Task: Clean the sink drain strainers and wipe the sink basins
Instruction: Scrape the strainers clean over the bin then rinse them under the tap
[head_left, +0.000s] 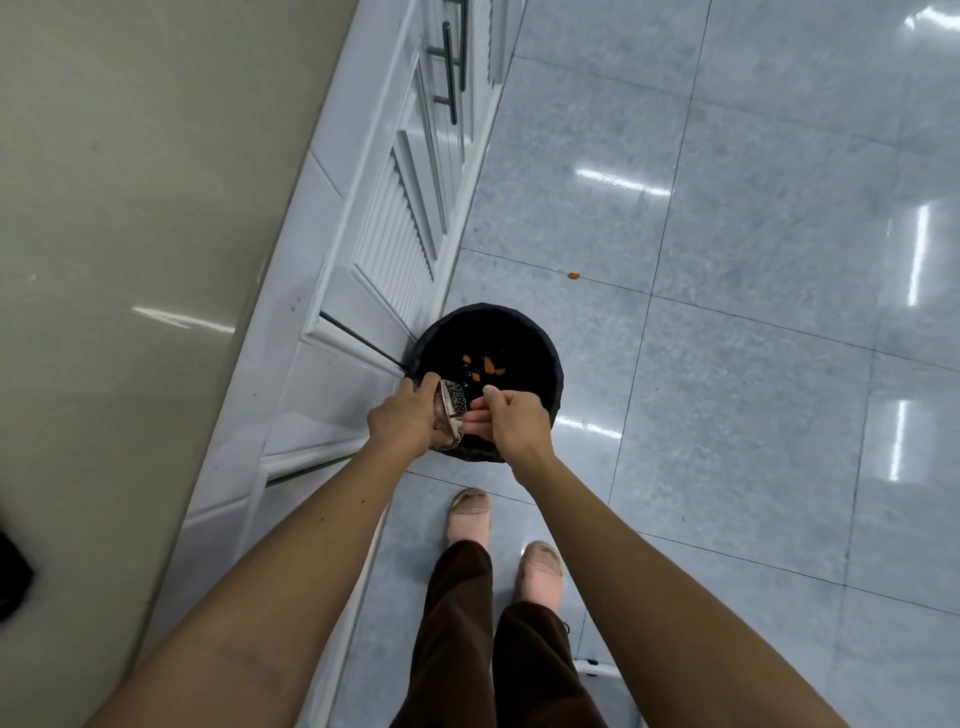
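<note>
My left hand (402, 418) grips a metal mesh drain strainer (451, 410), held tilted on its side over a black-lined trash bin (545, 348) on the floor. My right hand (511, 418) is just right of the strainer, with its fingers bent toward the mesh basket; whether they touch it I cannot tell. Several orange food scraps (485, 364) lie at the bottom of the bin. The sink itself is out of view.
White cabinet doors (384, 249) with dark bar handles (451, 73) run along the left, under a beige countertop (130, 208). One orange scrap (573, 276) lies on the grey tiled floor beyond the bin. My feet (470, 514) stand just behind the bin.
</note>
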